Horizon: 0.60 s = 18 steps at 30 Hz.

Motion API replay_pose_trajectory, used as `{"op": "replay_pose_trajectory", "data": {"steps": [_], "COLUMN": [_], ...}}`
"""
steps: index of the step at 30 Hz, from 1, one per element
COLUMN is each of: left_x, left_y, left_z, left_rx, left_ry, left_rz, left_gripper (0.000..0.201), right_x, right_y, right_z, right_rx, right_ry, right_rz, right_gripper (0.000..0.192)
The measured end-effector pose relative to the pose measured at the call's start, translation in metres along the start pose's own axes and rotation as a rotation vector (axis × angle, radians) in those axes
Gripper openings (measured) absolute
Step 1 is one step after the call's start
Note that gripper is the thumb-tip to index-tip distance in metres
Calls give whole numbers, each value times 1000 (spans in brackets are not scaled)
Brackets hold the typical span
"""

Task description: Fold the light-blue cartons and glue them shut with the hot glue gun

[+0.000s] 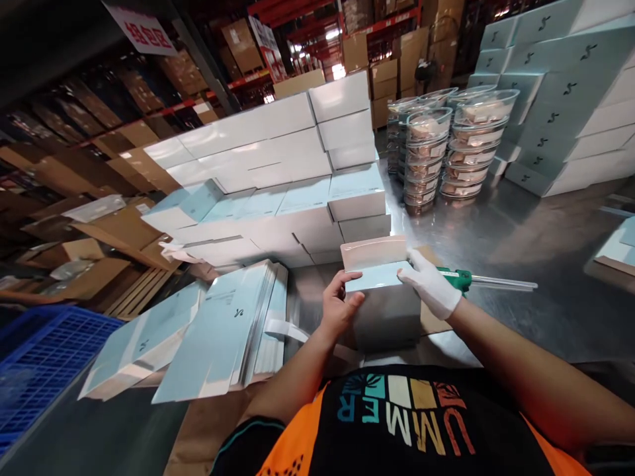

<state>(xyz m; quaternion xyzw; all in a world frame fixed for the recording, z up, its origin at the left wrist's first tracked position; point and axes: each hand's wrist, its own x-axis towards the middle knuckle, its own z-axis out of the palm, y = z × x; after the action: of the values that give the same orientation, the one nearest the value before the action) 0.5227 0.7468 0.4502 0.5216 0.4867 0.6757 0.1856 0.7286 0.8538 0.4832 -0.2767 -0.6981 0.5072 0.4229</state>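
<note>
In front of my body stands a small cardboard box [387, 317] with a pale blue inner panel and a raised flap [374, 249] at its far side. My bare left hand [341, 303] grips its left side, thumb on the near edge and fingers on the blue panel. White-gloved, my right hand [430, 284] holds the right end, with the thumb and bare fingertip at the blue panel's corner. Just beyond the glove lies a green glue gun [459, 280] with a clear glue stick [503, 283] protruding from it. The box's underside is hidden.
Flat blue cartons [213, 330] lie stacked at left, beside a blue plastic crate [44, 363]. Assembled white boxes [258, 158] form a wall behind. Stacked clear round tubs [426, 158] and more blue boxes [560, 99] stand at back right on the metal table [496, 231].
</note>
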Motion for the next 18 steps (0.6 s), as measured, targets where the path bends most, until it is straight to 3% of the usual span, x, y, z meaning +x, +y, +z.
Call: {"op": "replay_pose_trajectory", "data": {"steps": [4, 6, 8, 11, 14, 18], "left_x": [-2, -1, 0, 4, 8, 11], "left_y": [-11, -15, -15, -9, -1, 5], "left_z": [-3, -4, -6, -13, -20, -27], "left_rx": [-16, -59, -79, 27, 52, 65], "left_ry": [-2, 57, 82, -88, -284, -318], "left_rz": [37, 79, 142, 284, 415, 453], "left_gripper": [64, 69, 74, 55, 27, 22], "right_x": [9, 5, -3, -16, -23, -20], "right_y": [13, 24, 32, 32, 24, 17], "right_z": [-2, -13, -20, -21, -17, -15], "right_rx": [-19, -90, -152, -165, -168, -150], "right_ry": [-130, -169, -198, -255, -306, -330], "right_rz": [-104, -239, -381, -489, -507, -554], "right_gripper": [52, 58, 50, 25, 24, 26]}}
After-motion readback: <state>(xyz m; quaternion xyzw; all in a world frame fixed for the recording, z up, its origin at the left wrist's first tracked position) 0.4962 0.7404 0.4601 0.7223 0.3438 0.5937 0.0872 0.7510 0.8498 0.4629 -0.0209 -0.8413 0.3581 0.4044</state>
